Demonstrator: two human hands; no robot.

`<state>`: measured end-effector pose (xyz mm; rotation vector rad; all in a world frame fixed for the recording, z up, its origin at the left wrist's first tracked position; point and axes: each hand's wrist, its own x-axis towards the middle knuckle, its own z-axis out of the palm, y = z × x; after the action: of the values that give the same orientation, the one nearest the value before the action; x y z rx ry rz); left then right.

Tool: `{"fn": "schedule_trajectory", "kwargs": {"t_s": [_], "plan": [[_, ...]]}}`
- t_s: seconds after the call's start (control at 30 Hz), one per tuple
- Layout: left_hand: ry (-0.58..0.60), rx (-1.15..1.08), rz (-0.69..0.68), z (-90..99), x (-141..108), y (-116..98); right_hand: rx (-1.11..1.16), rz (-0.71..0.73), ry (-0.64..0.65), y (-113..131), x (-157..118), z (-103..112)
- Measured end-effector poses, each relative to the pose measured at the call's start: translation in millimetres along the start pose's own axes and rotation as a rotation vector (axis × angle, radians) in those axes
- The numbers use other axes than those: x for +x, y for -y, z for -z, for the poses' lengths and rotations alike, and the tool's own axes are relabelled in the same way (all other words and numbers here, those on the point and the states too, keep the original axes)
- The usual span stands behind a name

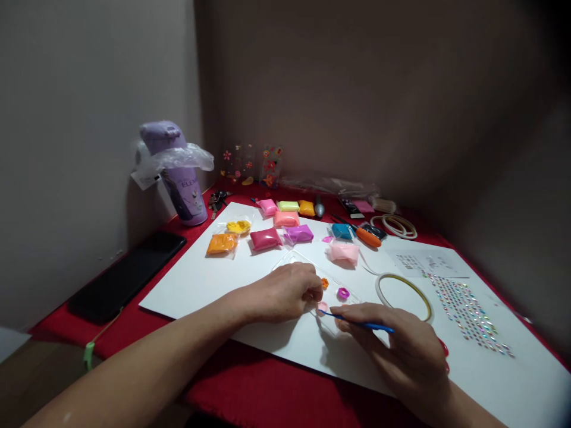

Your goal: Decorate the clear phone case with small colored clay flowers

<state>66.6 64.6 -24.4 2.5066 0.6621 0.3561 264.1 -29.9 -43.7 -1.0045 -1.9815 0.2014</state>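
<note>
My left hand (pixel 285 294) rests on a clear phone case (pixel 298 260) lying on the white sheet (pixel 214 285), its fingers curled and pinching at a small pink clay piece (pixel 322 307). My right hand (pixel 401 345) holds a thin blue tool (pixel 357 323) whose tip points at that pink piece. On the case sit a small orange clay flower (pixel 325 283) and a magenta clay flower (pixel 342 292).
Several clay packets (pixel 266 238) in orange, yellow, pink, purple, green and blue lie behind the case. A tape ring (pixel 404 292) and rhinestone sticker sheet (pixel 468 309) lie right. A purple bottle (pixel 178 178) and black phone (pixel 127 273) are left. Walls close in behind.
</note>
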Motion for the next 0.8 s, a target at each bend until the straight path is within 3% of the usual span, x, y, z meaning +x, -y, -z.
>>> {"fn": "schedule_trajectory", "kwargs": {"t_s": [0.8], "plan": [[0.009,0.009,0.011,0.5,-0.3,-0.6,-0.033,-0.047,-0.015,-1.3,-0.1,-0.9]]}}
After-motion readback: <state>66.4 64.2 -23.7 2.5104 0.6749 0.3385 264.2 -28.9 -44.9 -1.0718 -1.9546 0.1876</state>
